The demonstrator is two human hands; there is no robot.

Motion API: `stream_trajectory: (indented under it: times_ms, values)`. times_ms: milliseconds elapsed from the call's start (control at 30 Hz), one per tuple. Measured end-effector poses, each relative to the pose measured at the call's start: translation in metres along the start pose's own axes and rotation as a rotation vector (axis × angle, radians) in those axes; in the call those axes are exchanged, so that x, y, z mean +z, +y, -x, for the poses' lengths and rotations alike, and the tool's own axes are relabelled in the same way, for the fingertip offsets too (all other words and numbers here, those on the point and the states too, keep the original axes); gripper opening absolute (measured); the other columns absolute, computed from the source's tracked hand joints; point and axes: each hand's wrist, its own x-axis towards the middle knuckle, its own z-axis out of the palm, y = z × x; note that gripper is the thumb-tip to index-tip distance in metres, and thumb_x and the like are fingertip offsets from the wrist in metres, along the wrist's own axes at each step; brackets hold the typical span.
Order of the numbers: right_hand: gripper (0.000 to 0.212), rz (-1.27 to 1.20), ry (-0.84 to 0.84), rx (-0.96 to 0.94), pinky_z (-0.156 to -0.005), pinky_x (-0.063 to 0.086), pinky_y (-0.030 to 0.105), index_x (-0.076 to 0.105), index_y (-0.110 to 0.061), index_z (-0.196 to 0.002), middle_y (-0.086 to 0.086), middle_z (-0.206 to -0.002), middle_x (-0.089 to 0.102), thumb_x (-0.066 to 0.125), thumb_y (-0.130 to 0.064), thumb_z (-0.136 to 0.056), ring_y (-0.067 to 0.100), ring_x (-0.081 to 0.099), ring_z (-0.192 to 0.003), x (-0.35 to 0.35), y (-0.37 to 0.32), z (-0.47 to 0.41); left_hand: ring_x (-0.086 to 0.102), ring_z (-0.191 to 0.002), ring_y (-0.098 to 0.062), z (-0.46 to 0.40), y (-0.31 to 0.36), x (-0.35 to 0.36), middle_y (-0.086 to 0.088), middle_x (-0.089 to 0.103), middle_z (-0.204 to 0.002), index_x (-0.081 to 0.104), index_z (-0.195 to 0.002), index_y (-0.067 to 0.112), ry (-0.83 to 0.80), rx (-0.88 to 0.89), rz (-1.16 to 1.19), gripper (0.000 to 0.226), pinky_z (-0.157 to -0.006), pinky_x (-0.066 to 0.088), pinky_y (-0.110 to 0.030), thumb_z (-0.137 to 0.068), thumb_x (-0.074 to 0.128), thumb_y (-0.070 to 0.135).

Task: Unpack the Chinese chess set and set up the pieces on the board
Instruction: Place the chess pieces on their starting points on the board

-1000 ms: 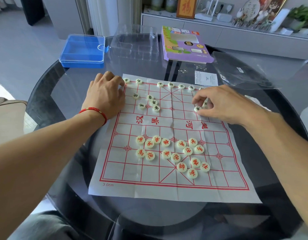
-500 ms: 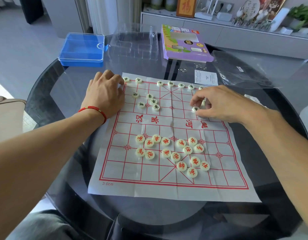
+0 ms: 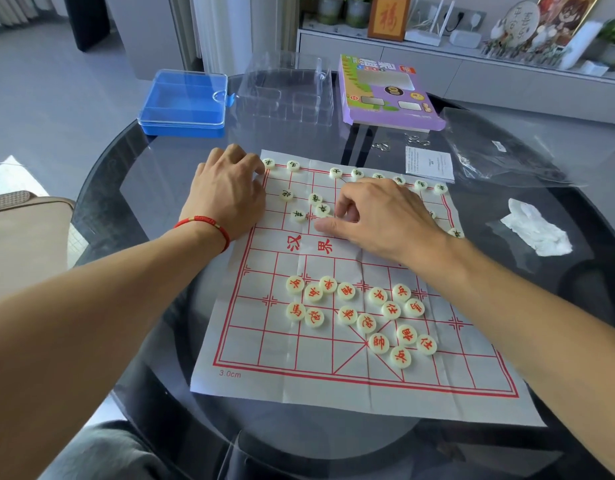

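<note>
The white paper board (image 3: 261, 341) with red lines lies on a round glass table. Several red-lettered pieces (image 3: 347, 313) sit in a loose cluster on the near half. Several green-lettered pieces (image 3: 336, 172) line the far edge, and a few more (image 3: 314, 199) lie loose at the far left. My left hand (image 3: 226, 195) rests on the board's far-left corner with its fingers bent and holds nothing. My right hand (image 3: 385, 220) reaches over the far half, its thumb and forefinger pinching a green piece at the loose group; the piece itself is hidden.
Behind the board stand a blue lidded box (image 3: 183, 102), a clear plastic tray (image 3: 285, 95) and a purple carton (image 3: 385, 91). A leaflet (image 3: 429, 164), a plastic bag (image 3: 500, 150) and crumpled white wrap (image 3: 538, 232) lie at the right. The table's rim (image 3: 102, 174) curves close on the left.
My right hand has moved from the board's far right side leftward to the loose green pieces. A green piece now lies uncovered at the right edge. My left hand has stayed put.
</note>
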Motion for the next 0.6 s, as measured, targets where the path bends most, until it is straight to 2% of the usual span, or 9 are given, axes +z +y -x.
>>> stream_trajectory:
  times_ms: [233,367,500,600]
  values:
    - [0.018,-0.012,-0.006,-0.03,-0.08,0.054,0.037,0.07,-0.026,-0.093,-0.011,-0.089,0.064,0.07,-0.043,-0.089,0.014,0.061,-0.087,-0.005,0.008,0.007,0.049,-0.115,-0.029,0.0,0.002,-0.001,-0.008,0.056,-0.13,0.063,-0.127,0.018,-0.001,-0.002,0.004,0.03,-0.095,0.046,-0.043,-0.102,0.052,0.029]
    - [0.017,-0.004,-0.1,-0.011,-0.084,0.053,0.04,0.073,-0.033,-0.107,-0.012,-0.093,0.064,0.069,-0.037,-0.091,0.013,0.058,-0.091,-0.019,0.028,0.013,0.048,-0.116,-0.029,0.0,0.001,0.0,-0.008,0.056,-0.13,0.063,-0.127,0.018,-0.002,-0.003,-0.004,0.03,-0.095,0.045,-0.042,-0.102,0.051,0.029]
    - [0.029,-0.021,-0.066,-0.007,-0.088,0.051,0.039,0.069,-0.032,-0.12,-0.01,-0.101,0.063,0.066,-0.039,-0.092,0.015,0.059,-0.098,-0.015,0.029,0.019,0.049,-0.115,-0.03,0.0,0.001,0.0,-0.009,0.056,-0.13,0.063,-0.127,0.017,-0.002,-0.004,-0.003,0.03,-0.095,0.045,-0.042,-0.102,0.051,0.029]
    - [0.035,0.002,-0.007,0.004,-0.083,0.051,0.036,0.068,-0.028,-0.11,-0.01,-0.099,0.063,0.068,-0.055,-0.088,0.014,0.059,-0.095,-0.009,0.024,0.019,0.049,-0.115,-0.03,0.0,0.002,-0.001,-0.009,0.056,-0.13,0.063,-0.127,0.018,-0.009,-0.006,-0.006,0.03,-0.095,0.045,-0.042,-0.102,0.051,0.03]
